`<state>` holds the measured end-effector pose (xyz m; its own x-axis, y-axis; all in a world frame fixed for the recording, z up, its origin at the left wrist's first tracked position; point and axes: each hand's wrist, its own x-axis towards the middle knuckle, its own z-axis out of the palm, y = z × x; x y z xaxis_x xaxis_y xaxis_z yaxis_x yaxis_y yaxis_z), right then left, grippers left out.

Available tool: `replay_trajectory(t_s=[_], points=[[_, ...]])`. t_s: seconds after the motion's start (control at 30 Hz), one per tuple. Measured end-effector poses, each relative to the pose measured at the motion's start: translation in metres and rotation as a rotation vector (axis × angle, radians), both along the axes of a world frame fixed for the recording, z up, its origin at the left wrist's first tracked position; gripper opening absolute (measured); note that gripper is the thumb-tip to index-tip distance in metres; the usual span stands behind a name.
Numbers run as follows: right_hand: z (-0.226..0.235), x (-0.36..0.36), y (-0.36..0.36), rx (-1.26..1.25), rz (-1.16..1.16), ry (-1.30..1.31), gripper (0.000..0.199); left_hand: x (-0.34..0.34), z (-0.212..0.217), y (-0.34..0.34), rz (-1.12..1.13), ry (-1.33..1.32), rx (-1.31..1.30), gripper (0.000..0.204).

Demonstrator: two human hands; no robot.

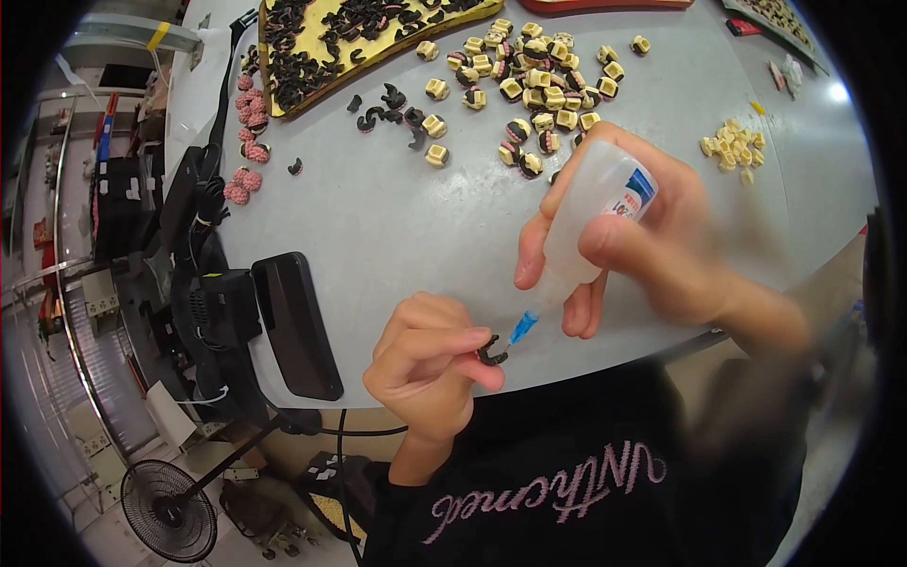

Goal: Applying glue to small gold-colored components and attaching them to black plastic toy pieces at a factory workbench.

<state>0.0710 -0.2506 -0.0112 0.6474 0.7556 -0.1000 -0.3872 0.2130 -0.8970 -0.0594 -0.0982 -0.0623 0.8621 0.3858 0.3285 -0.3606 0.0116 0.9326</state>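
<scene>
My left hand (423, 364) pinches a small black curved piece (492, 352) between thumb and fingertip, close to the table's near edge. A squeeze bottle (588, 203), translucent white with a label, is gripped in my right hand (666, 231). It is tilted with its blue needle tip (521, 327) pointing down at the black piece. The needle's end is at or very near that piece; whether it touches is too small to tell. Beyond my right hand lies a cluster of small cream, black and pink pieces (543, 80).
Several loose black curved pieces (392, 97) lie near a yellow tray (373, 61) heaped with more. Pink knobbly pieces (248, 180) line the left side, above a black phone-like slab (296, 326). Small cream pieces (735, 146) are piled at right. A fan (170, 510) stands lower left.
</scene>
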Motion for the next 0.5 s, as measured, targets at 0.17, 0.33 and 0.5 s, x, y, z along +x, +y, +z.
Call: replay_trajectory(t_s=[0.17,0.33,0.5], points=[[0.0000,-0.0003,-0.0008,0.005,-0.006,0.000,0.024,0.0012,0.0002,-0.0005,-0.005,-0.012,0.002,0.030],[0.0004,0.0023,-0.0017,-0.021,-0.023,-0.013,0.025,0.0018,0.0003,-0.0007,-0.001,0.006,-0.002,0.030],[0.0010,0.0014,0.0003,-0.007,-0.052,-0.007,0.028,0.0022,0.0005,-0.0003,0.005,0.003,0.003,0.030]])
